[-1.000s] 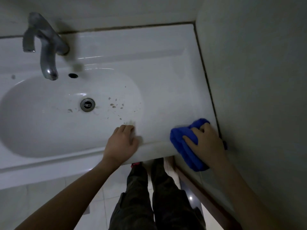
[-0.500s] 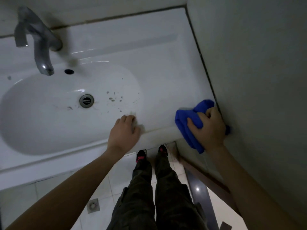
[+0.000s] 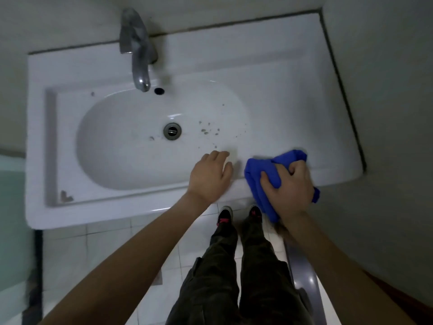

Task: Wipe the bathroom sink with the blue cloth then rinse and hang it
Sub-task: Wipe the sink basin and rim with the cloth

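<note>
Here, one right hand (image 3: 289, 184) clenches one crumpled blue cloth (image 3: 262, 174) on the white ceramic sink (image 3: 293, 113); one left hand (image 3: 209, 177) rests flat, fingers released.

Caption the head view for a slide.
Right hand wipes sink edge with blue cloth; left hand braces.

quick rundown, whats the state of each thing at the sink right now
blue cloth: bunched, gripped, pressed on the sink's front right rim
right hand: closed on the cloth
left hand: open, empty, flat on the front rim
sink: brown specks in the basin, right of the drain
faucet: no water running
drain: unplugged, grate showing
</note>
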Demonstrator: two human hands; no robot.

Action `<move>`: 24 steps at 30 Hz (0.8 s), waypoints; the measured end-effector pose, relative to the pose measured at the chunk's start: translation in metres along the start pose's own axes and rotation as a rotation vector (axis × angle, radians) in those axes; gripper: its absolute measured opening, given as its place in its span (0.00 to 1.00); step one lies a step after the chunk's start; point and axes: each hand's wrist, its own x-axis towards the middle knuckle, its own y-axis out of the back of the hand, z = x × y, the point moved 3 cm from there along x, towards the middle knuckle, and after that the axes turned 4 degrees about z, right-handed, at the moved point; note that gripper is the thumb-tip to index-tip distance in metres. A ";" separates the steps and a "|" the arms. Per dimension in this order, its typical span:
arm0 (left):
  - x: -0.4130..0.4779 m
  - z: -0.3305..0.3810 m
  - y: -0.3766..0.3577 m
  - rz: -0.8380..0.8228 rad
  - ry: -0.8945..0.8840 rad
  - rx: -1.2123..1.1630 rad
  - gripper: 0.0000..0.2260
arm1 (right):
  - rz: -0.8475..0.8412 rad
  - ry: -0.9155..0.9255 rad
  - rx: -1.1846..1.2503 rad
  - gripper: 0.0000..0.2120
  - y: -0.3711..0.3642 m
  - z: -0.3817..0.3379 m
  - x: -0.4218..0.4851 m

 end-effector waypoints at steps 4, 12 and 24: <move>-0.046 -0.061 0.044 0.052 -0.035 0.093 0.20 | 0.037 0.031 -0.007 0.15 -0.003 -0.018 -0.006; -0.123 -0.194 0.093 0.073 0.103 0.258 0.15 | -0.102 0.104 0.026 0.19 -0.034 -0.140 -0.052; -0.120 -0.213 0.096 0.035 -0.105 0.346 0.18 | -0.152 0.090 -0.047 0.23 -0.010 -0.055 -0.029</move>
